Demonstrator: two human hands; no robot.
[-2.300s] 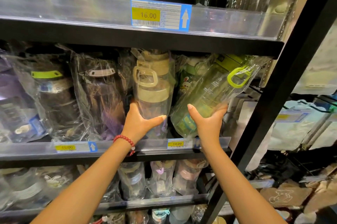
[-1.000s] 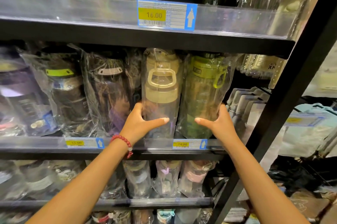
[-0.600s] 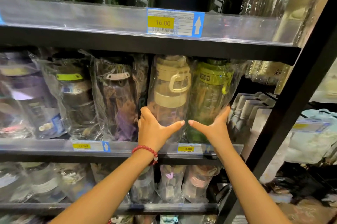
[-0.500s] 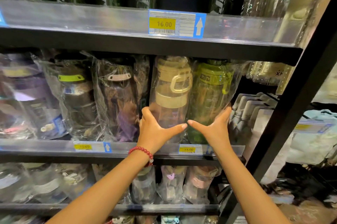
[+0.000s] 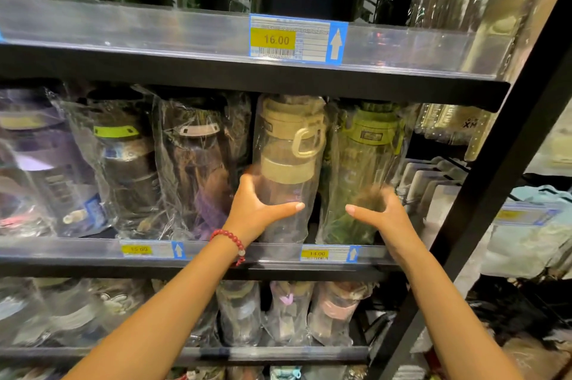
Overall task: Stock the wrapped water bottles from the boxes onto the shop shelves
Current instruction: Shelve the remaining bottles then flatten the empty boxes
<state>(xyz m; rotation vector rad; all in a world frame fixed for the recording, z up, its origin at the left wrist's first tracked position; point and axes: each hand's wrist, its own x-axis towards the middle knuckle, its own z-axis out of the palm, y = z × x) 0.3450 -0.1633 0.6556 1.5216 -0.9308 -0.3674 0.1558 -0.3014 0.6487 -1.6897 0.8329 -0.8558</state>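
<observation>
We had both hands up at the middle shelf (image 5: pixel 216 251) of the black rack. Our left hand (image 5: pixel 253 209), with a red bead bracelet (image 5: pixel 230 240) at the wrist, was wrapped around the lower body of the beige-lidded wrapped bottle (image 5: pixel 289 163), thumb stretched across its front and the fingers curled behind its left side. That bottle stood upright on the shelf, above the yellow 14.00 price tag (image 5: pixel 317 253). Just to its right stood the green-lidded wrapped bottle (image 5: pixel 368 163), also upright, the 2 nearly touching. Our right hand (image 5: pixel 382 215) was at the green bottle's lower right side, thumb pointing left across the front; the fingers were blurred, so we could not tell whether they gripped the wrap or merely rested against it. To the left of the beige bottle stood 3 more wrapped bottles, darker ones (image 5: pixel 198 163), above a 15.00 tag (image 5: pixel 136 249). The shelf above carried a 16.00 tag (image 5: pixel 274 40), and the shelf below (image 5: pixel 278 351) held smaller wrapped bottles.
</observation>
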